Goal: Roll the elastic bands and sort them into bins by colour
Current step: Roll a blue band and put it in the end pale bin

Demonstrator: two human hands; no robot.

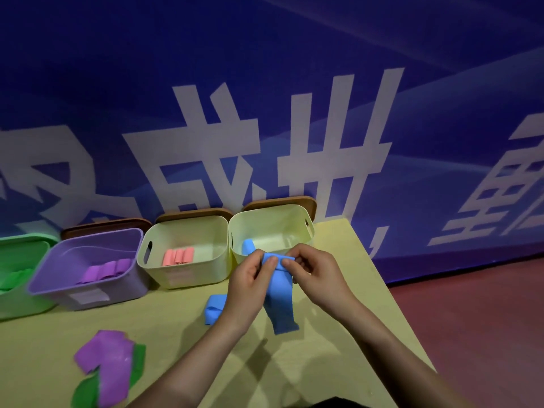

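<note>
Four bins line the far side of my yellow-green table [338,304], smooth moulded plastic with rounded corners. A green bin [20,301] at the left edge holds green rolls, a purple bin [88,293] holds purple rolls [107,270], a cream bin [188,278] holds pink rolls [178,256], and a second cream bin [276,219] at the right holds one blue roll [248,246]. Brown lids stand behind three of them, against the blue banner wall.

From the head camera, both hands meet just in front of the right cream bin. My left hand [250,282] and right hand [316,273] each pinch the top end of a flat blue band [279,295], fingers curled over a short rolled portion, while the rest hangs limp and matte down towards the table. Another blue band [214,308] lies folded just left of my left wrist.

Near the front left corner a flat purple band [107,360] lies over a green band [84,391], both soft-looking with angular edges. The table's right edge runs diagonally close beside my right forearm, with red floor beyond it; between the bins and the loose bands the tabletop shows bare.
</note>
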